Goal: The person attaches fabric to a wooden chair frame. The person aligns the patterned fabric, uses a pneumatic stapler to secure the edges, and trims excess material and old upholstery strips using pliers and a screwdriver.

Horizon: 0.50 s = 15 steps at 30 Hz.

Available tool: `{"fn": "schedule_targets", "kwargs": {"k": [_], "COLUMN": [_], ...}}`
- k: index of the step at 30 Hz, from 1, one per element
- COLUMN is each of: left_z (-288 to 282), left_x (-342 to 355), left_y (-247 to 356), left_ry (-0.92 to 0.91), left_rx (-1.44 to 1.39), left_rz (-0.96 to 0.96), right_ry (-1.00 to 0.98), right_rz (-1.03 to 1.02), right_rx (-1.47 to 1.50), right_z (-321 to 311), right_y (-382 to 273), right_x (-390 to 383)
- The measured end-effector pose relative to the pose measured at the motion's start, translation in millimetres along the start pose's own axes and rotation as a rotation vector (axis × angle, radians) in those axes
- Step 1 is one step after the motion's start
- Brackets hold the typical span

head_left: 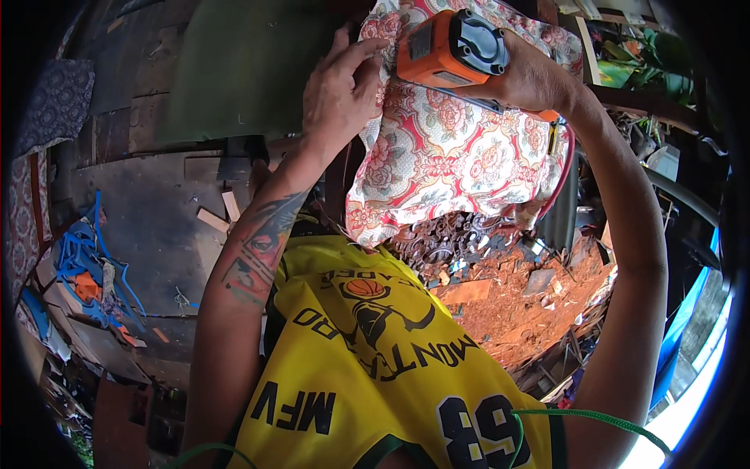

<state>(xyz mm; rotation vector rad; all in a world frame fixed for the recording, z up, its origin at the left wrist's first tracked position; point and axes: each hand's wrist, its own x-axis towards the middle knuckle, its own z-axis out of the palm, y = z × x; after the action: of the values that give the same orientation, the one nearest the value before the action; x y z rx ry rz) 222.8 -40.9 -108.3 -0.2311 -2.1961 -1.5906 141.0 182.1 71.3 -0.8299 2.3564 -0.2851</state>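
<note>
My right hand is wrapped round an orange and black power tool, apparently a pneumatic stapler, held over red-and-cream floral fabric draped on a piece with a carved dark frame. A red hose runs down behind my right hand. My left hand has its fingers bent on the left edge of the fabric near the top, gripping it just left of the tool.
A green panel lies at the upper left. Wooden offcuts, a tangle of blue strips and dark boards are at left. Debris covers reddish ground below the piece. Leaves show at upper right.
</note>
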Motion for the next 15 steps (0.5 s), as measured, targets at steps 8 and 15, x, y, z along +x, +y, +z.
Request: {"fn": "schedule_targets", "kwargs": {"k": [8, 15], "left_z": [-11.0, -15.0], "left_x": [2.9, 3.5], "left_y": [0.0, -3.7], "left_ry": [-0.116, -0.255], "left_rx": [0.237, 0.409], "left_rz": [0.063, 0.135], "right_ry": [0.004, 0.038], "right_rz": [-0.025, -0.056], "right_rx": [0.007, 0.098], "right_z": [5.8, 6.0], "right_y": [4.1, 4.6], "right_x": [1.4, 1.7]}}
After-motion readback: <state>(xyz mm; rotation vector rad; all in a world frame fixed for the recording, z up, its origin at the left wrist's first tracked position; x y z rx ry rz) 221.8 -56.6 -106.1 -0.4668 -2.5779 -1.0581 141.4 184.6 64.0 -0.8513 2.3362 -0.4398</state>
